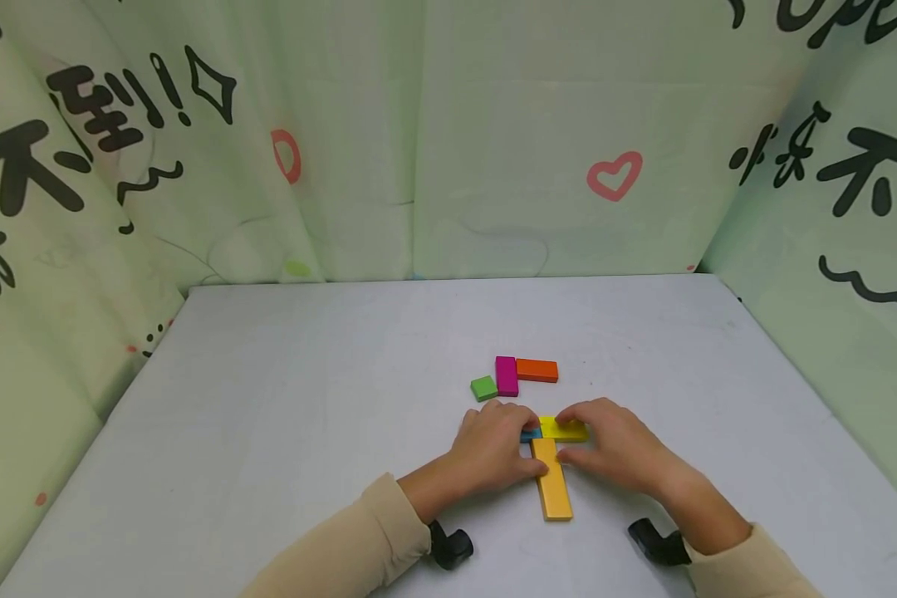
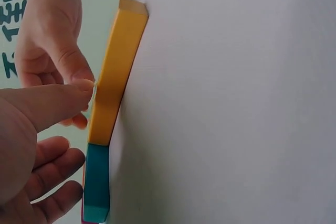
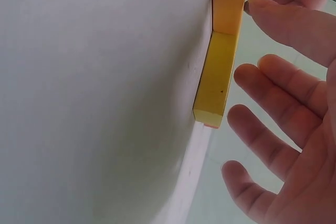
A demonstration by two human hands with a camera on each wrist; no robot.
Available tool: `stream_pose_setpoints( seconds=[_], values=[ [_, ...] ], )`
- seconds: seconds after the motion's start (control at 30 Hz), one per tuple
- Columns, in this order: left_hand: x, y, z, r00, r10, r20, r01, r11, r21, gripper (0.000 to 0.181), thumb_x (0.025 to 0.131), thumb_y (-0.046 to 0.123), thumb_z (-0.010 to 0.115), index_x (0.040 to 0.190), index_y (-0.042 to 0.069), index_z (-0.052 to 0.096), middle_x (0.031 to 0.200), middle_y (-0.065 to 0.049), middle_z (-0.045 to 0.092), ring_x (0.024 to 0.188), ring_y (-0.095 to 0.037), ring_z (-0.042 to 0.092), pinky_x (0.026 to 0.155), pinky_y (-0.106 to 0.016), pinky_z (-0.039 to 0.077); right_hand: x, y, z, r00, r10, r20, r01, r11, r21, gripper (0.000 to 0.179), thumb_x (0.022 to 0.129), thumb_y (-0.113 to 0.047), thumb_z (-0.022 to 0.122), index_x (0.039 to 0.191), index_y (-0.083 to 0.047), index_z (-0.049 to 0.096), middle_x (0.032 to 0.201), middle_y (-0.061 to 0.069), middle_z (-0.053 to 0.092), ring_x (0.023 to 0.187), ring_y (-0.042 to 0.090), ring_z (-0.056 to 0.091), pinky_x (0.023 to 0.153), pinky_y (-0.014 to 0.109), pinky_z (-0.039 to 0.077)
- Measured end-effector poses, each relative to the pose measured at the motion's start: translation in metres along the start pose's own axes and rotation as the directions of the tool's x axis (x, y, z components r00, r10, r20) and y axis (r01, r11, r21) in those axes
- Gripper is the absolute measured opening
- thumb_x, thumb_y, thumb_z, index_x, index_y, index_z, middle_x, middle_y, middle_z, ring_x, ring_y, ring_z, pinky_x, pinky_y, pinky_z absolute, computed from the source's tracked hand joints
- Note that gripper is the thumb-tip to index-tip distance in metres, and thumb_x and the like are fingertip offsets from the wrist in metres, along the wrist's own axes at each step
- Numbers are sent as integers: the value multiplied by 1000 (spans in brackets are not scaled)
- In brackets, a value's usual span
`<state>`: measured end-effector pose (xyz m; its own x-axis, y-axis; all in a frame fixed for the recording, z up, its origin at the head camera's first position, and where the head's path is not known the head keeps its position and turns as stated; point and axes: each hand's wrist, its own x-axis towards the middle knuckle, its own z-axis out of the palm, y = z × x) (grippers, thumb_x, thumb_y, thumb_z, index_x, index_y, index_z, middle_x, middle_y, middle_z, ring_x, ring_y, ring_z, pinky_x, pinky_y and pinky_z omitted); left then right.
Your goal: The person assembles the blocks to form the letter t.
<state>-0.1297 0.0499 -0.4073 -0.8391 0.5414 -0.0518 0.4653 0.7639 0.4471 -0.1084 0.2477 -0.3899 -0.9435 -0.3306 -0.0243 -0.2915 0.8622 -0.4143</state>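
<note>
A long orange-yellow block (image 1: 553, 490) lies on the table, its far end meeting a blue block (image 1: 530, 435) on the left and a yellow block (image 1: 568, 430) on the right. My left hand (image 1: 493, 444) has its thumb tip at the long block's side, and its fingers reach over the blue block, hiding most of it. The right hand (image 1: 624, 444) rests fingertips at the yellow block, thumb close beside the long block. Fingers of both hands are loosely bent. In the left wrist view the blue block (image 2: 97, 182) shows teal, end to end with the long block (image 2: 118, 61).
Just beyond the hands lie a green block (image 1: 483, 388), a magenta block (image 1: 507, 376) and an orange-red block (image 1: 537, 370), close together. The white table (image 1: 306, 374) is bordered by a pale green printed curtain (image 1: 493, 108) at back and sides.
</note>
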Motion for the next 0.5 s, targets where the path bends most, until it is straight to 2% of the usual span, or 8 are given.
stream_pose_setpoints(
  seconds=[0.13, 0.3, 0.5],
  values=[
    [-1, -2, -4, 1000, 11, 8, -11, 999, -48, 50, 80, 42, 84, 120, 18, 68, 105, 12, 64, 101, -9, 51, 84, -30, 43, 0, -1, 2, 1000, -11, -1, 11, 1000, -3, 41, 83, -26, 83, 116, -7, 69, 113, 4, 67, 109, 31, 58, 95, 53, 48],
    [2, -9, -14, 999, 29, -13, -30, 996, -84, 47, 84, 40, 81, 122, 16, 67, 110, 9, 66, 103, -10, 55, 87, -32, 44, 0, -1, 3, 1000, -21, 3, 21, 1000, -9, 41, 82, -26, 83, 116, -6, 69, 112, 5, 67, 109, 31, 57, 94, 53, 49],
    [12, -22, -26, 999, -19, -28, 17, 998, -56, 49, 84, 40, 81, 125, 16, 66, 116, 5, 66, 106, -14, 55, 89, -33, 45, 2, -3, 2, 1000, -20, 12, 20, 1000, -14, 41, 83, -26, 82, 116, -6, 69, 113, 5, 67, 108, 30, 58, 94, 52, 49]
  ],
)
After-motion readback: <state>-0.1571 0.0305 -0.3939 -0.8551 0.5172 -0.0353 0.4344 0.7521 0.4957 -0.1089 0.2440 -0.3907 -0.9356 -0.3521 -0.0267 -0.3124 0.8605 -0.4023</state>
